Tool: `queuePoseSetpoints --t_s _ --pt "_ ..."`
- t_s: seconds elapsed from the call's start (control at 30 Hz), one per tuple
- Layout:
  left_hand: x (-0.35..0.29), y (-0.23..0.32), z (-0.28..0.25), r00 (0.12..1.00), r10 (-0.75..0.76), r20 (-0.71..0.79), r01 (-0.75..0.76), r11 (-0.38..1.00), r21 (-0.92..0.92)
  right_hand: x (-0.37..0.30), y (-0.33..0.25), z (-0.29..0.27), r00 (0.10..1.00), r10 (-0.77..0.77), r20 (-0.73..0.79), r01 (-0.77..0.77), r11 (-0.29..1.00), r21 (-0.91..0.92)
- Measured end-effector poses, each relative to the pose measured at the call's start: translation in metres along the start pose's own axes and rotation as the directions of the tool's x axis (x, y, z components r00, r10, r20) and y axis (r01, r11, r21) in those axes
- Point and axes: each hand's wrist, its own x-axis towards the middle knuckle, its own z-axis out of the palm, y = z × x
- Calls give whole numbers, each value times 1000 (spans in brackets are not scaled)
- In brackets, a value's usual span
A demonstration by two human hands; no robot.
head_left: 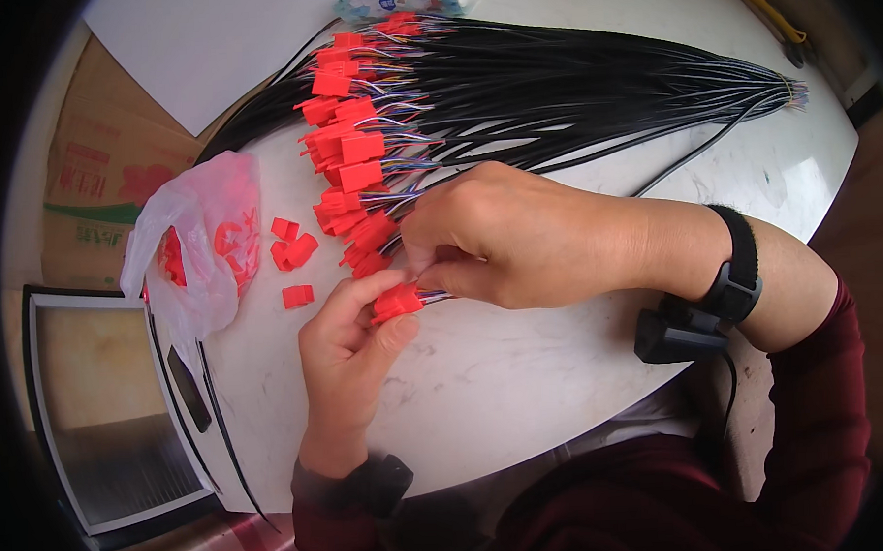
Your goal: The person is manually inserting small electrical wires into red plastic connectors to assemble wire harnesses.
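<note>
Between the thumb and fingers of my left hand (351, 348) sits a red plastic connector housing (397, 303). My right hand (504, 235) meets it from the right, its thumb and forefinger pinched on the thin coloured wires (437, 296) at the housing's end. My right fingertips partly hide where wires and housing meet. Just beyond both hands lies a row of similar red connector housings (361, 176), each on the wire ends of black cables (571, 73). Several loose red housings (296, 252) rest on the table left of my left hand.
A white plastic bag (189, 247) with red pieces inside stands at the table's left. Behind the cables is a blue soft packet (400, 0). A yellow-handled tool (780, 19) lies at the far right. A cardboard box (97, 182) and a framed panel (117, 408) border the left side.
</note>
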Motion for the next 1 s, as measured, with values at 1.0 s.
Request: queuePoseSetpoints --t_s 1.0 --pt "3 -7 -3 999 34 7 -31 974 -226 0 2 3 998 58 -19 -56 994 93"
